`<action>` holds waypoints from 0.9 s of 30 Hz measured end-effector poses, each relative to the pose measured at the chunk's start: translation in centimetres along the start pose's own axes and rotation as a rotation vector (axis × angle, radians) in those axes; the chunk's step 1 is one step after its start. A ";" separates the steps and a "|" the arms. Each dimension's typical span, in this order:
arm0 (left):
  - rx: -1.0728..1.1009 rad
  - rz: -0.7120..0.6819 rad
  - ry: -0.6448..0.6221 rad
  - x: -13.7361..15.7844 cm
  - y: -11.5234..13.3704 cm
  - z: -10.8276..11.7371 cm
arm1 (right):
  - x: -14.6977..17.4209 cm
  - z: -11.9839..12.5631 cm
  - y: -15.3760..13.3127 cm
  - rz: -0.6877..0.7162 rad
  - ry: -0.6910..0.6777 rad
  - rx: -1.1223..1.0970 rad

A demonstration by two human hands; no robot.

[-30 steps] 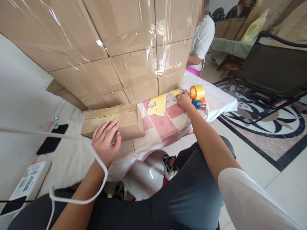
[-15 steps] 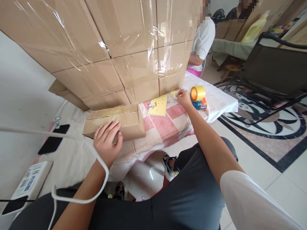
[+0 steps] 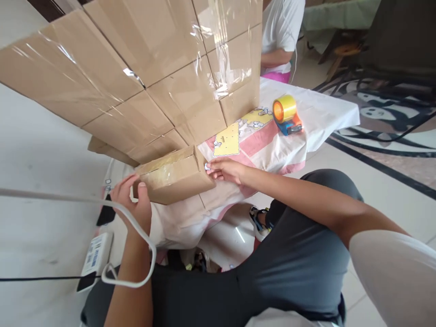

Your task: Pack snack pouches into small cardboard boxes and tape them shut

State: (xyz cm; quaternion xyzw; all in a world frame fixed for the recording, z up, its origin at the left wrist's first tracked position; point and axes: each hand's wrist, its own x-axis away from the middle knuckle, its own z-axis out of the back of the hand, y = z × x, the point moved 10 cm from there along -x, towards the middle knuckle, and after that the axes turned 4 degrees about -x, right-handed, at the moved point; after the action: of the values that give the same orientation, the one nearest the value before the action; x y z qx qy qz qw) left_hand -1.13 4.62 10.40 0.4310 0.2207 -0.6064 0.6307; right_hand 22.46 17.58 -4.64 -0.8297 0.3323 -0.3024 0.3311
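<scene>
wall of wrapped cartons (image 3: 153,68) fills the far left, standing on the cloth-covered table (image 3: 327,118). small box (image 3: 175,175) lies at the near table edge, below the wall. left hand (image 3: 134,204) has slid from the box's top to its left end, fingers curled round that end, gripping. right hand (image 3: 226,170) has come back from beside the tape dispenser (image 3: 286,116), now alone at far right, and pinches a small white sticker (image 3: 207,167) against the box's right end. yellow sheet (image 3: 227,141) lies just beyond. both hands now bracket the box; judging by this, sticker is being applied. a seated person (image 3: 281,32) is behind the table.
</scene>
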 end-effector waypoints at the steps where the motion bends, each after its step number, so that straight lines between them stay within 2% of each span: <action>1: 0.022 0.081 -0.015 0.0 -0.9 -0.4 | 0.0 -0.2 0.8 -0.037 0.000 -0.020; 4: 0.068 0.197 -0.065 0.5 -2.1 -1.7 | 0.1 0.0 1.4 -0.047 0.019 -0.051; 8: 0.053 0.179 -0.078 1.0 -2.1 -2.5 | 0.3 0.4 0.7 -0.007 -0.004 -0.062; 16: 0.037 0.179 -0.072 1.2 -1.3 -2.3 | -1.0 0.2 -0.1 0.110 -0.059 0.011; 22: 0.026 0.120 -0.094 1.2 -0.9 -2.3 | -1.4 1.2 -1.2 0.293 0.057 0.326; 24: 0.019 0.117 -0.096 1.2 -1.0 -2.4 | -0.9 0.9 -1.9 0.391 0.017 0.436; 27: 0.005 0.121 -0.111 1.1 -1.3 -2.6 | 0.4 -0.7 -2.1 0.478 -0.160 0.677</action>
State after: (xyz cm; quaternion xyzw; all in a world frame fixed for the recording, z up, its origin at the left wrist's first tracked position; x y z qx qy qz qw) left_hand -1.55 6.22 7.84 0.4109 0.1573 -0.5906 0.6765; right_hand 22.89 18.23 -2.57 -0.5946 0.3705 -0.2440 0.6706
